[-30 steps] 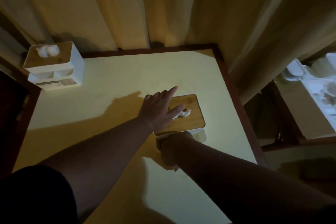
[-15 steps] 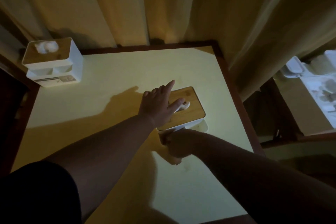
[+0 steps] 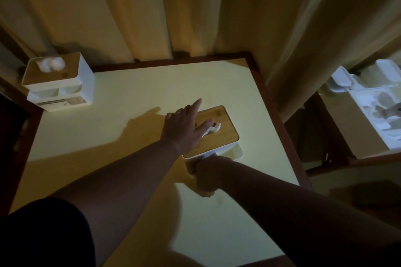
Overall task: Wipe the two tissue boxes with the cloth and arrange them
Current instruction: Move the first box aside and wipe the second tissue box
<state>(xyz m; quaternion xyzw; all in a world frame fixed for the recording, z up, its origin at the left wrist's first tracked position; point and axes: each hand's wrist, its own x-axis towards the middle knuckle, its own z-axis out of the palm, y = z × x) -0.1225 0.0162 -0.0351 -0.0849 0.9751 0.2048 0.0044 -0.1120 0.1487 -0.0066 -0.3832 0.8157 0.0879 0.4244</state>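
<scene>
Overhead, curtains (image 3: 195, 11) hang in folds along the far side of the scene and down the right. Below them sits the worktop (image 3: 134, 97), pale yellow with a dark brown rim, dimly lit and crossed by arm shadows.

Two tissue boxes stand on it, well apart. The far box (image 3: 65, 91) occupies the far left corner: white walls, wooden lid, white tissue bunched in the lid slot, open compartments and a label on its near face. The near box (image 3: 225, 124) sits right of centre, near the right rim, also white with a wooden lid; a tissue (image 3: 214, 129) protrudes from its slot.

The left hand (image 3: 184, 130) lies flat on the near box lid, fingers straight and spread, index finger extended past the far lid edge, thumb next to the tissue. It grips nothing.

The right hand (image 3: 206, 175) is at the near face of the near box, low against the worktop, fingers curled. It is in deep shadow; whether it grips a cloth cannot be determined.

A second surface with white containers (image 3: 368, 102) is visible at the far right.
</scene>
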